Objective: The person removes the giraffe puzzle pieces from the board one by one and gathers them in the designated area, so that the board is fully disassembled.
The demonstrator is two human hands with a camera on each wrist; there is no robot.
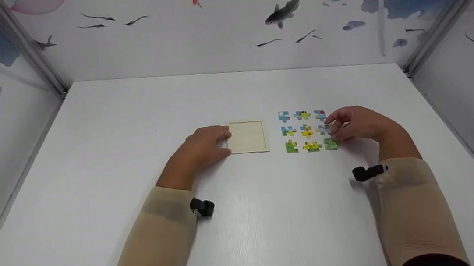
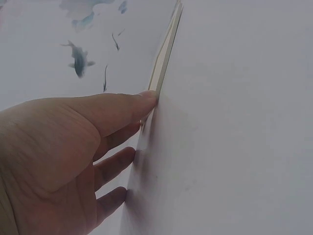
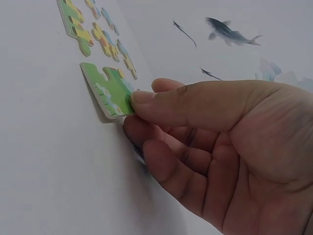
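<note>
A square wooden puzzle tray (image 1: 247,137) with a raised rim lies bare on the table. My left hand (image 1: 207,147) holds its left side, the thumb at the near corner and the index finger farther along; the left wrist view shows the thumb (image 2: 146,95) against the tray's edge. My right hand (image 1: 361,124) pinches a green corner puzzle piece (image 3: 110,90) between thumb and fingers, its near edge tilted up from the table. The other jigsaw pieces (image 1: 306,131), blue, yellow and green, lie spaced in rows just left of my right hand.
A white table (image 1: 251,228) extends around the tray and pieces. White panels painted with fish (image 1: 288,11) stand at the back and both sides. Small black cameras (image 1: 203,207) sit on both wrists, over tan sleeves (image 1: 152,247).
</note>
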